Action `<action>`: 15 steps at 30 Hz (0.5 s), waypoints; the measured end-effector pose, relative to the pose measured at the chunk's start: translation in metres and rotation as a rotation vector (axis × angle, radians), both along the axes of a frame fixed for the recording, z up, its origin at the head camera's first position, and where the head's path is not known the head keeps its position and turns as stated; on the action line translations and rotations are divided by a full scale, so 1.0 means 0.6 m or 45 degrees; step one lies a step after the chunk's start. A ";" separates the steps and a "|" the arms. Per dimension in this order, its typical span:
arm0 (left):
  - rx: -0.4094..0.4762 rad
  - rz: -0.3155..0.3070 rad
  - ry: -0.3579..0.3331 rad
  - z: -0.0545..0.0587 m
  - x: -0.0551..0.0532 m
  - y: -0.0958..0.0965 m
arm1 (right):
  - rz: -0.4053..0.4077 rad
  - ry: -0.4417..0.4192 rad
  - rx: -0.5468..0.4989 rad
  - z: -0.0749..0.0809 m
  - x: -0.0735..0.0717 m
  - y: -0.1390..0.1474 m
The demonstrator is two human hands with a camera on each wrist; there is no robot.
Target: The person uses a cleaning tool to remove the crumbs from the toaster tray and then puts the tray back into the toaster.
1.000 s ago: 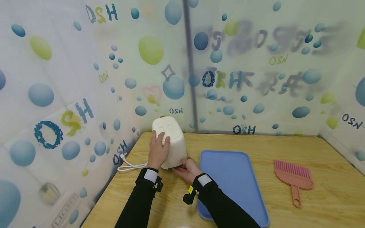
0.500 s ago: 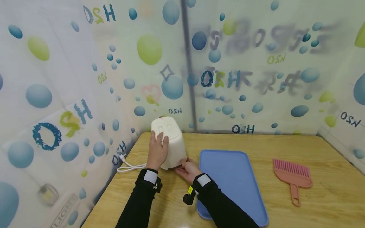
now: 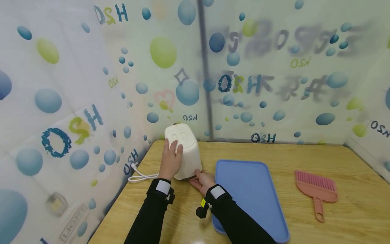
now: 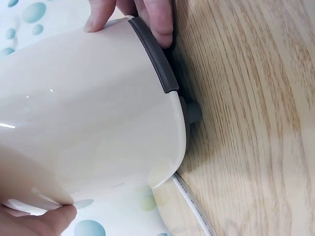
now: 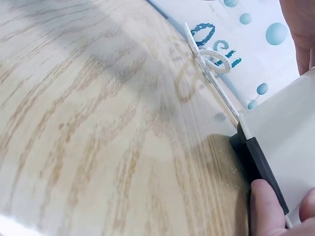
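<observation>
in the head view, a cream-white appliance (image 3: 191, 157) is on the left part of a wood-grain surface (image 3: 243, 152), toward the back. the left grip (image 3: 170, 164), a bare hand, lies open against its upper near part, fingers spread and fairly straight with their tips on the top. the right grip (image 3: 204, 183) pinches its lower right edge, the thumb on the outer wall. a white cord (image 3: 141, 179) lies looped to the left, its plug (image 3: 134, 166) pointing toward a sheet (image 3: 106, 51) printed with bubbles and letters. just right of the right grip is a flat blue tray (image 3: 248, 189), partly covered by a black sleeve (image 3: 240, 217); farther right, well apart from the hands, a pink brush (image 3: 317, 189) lies with its handle toward the near side. in the left wrist view, a dark strip (image 4: 156, 59) runs along the appliance's bottom edge, with the right grip's fingers at its far end, and a small foot (image 4: 195, 112) shows under the base; i cannot tell whether the whole base rests on the surface. in the right wrist view, one right fingertip presses the strip while another digit touches the pale wall; the left grip shows partly at the upper corner.
</observation>
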State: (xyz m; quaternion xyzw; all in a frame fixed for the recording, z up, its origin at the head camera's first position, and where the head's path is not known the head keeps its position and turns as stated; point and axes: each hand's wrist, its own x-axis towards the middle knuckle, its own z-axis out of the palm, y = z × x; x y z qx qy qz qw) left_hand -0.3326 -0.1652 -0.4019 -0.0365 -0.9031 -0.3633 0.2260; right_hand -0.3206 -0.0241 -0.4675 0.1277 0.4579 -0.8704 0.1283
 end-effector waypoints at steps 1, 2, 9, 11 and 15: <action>0.003 -0.003 -0.001 0.000 0.000 0.001 | -0.007 0.001 0.008 -0.001 0.000 0.001; 0.006 -0.004 -0.005 -0.001 0.000 0.002 | -0.019 -0.005 0.019 -0.002 0.000 0.001; 0.019 0.001 -0.013 -0.003 -0.003 0.002 | -0.099 -0.032 0.141 -0.006 0.003 0.001; 0.017 0.001 -0.002 -0.002 -0.004 0.001 | -0.112 -0.027 0.176 -0.005 0.003 0.000; -0.001 0.009 -0.016 -0.001 -0.004 0.000 | -0.110 -0.013 0.253 -0.002 0.003 0.001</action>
